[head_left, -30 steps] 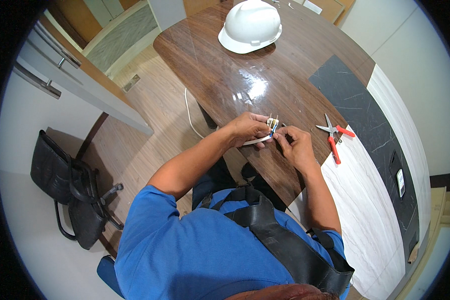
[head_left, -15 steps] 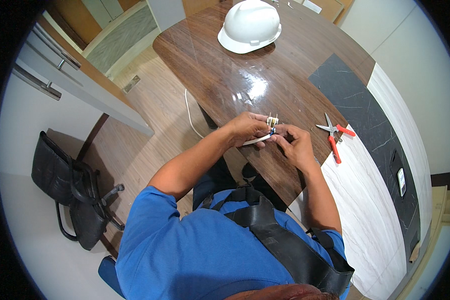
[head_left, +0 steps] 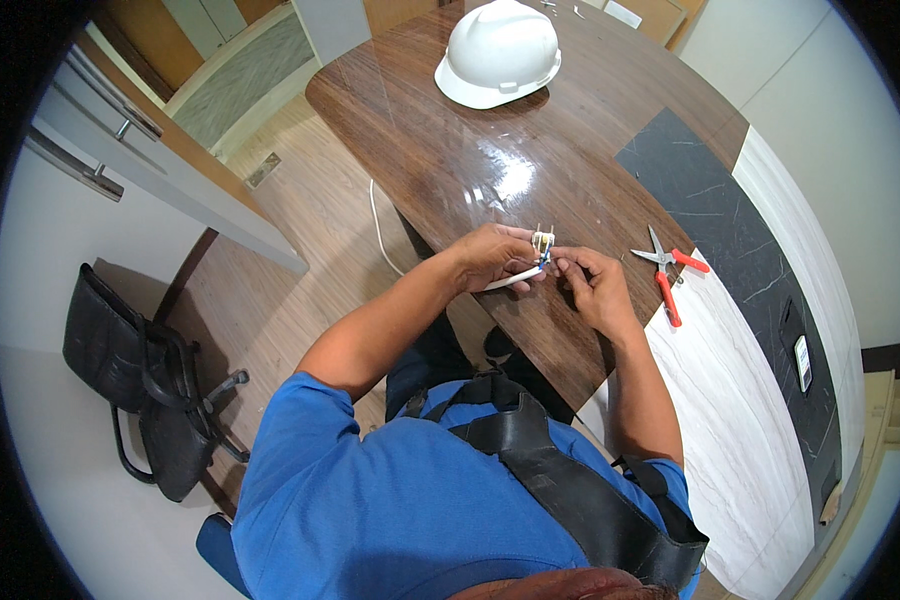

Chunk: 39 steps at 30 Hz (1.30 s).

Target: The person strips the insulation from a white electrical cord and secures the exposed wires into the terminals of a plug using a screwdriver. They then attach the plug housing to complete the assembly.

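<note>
My left hand [head_left: 492,256] grips a white cable [head_left: 505,280] that ends in a small white plug part with metal prongs [head_left: 542,240]. My right hand [head_left: 592,285] pinches the blue wire end right beside that plug part, fingertips touching the left hand's. Both hands hover over the near edge of a glossy brown wooden table [head_left: 440,150]. The cable's far length [head_left: 378,225] drops off the table toward the floor.
Red-handled pliers [head_left: 665,275] lie open on the table right of my right hand. A white hard hat [head_left: 498,52] sits at the table's far end. A black office chair [head_left: 140,375] stands at the left, by a grey cabinet [head_left: 120,150]. White and dark marble panels run along the right.
The hands have stayed in place over the table edge; only the fingers shifted slightly around the plug part and wire.
</note>
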Available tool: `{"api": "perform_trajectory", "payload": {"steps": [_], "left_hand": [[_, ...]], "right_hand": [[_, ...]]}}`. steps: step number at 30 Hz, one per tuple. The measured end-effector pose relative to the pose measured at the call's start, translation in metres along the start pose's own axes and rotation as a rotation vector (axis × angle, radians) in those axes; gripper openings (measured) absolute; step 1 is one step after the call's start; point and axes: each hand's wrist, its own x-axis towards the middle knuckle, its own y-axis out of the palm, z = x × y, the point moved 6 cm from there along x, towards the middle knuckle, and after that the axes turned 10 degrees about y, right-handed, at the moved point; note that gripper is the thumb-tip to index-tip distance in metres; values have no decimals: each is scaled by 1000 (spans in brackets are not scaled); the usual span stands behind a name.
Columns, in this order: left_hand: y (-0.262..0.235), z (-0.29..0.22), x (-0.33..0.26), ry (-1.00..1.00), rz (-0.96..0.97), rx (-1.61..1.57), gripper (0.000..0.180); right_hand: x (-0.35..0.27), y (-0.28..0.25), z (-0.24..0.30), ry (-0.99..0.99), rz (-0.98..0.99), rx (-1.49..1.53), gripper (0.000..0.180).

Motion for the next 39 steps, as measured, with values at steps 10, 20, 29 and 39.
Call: {"api": "perform_trajectory", "payload": {"steps": [10, 20, 29, 39], "left_hand": [[5, -2, -3, -6, 22, -1, 37], [9, -3, -2, -11, 98, 11, 31], [8, -5, -4, -1, 67, 5, 29], [8, -4, -4, 4, 57, -5, 38]], "right_hand": [[2, 0, 8, -8, -10, -96, 14], [8, -2, -1, 77, 2, 31, 15], [9, 0, 0, 66, 20, 29, 14], [3, -1, 9, -93, -18, -52, 11]]}}
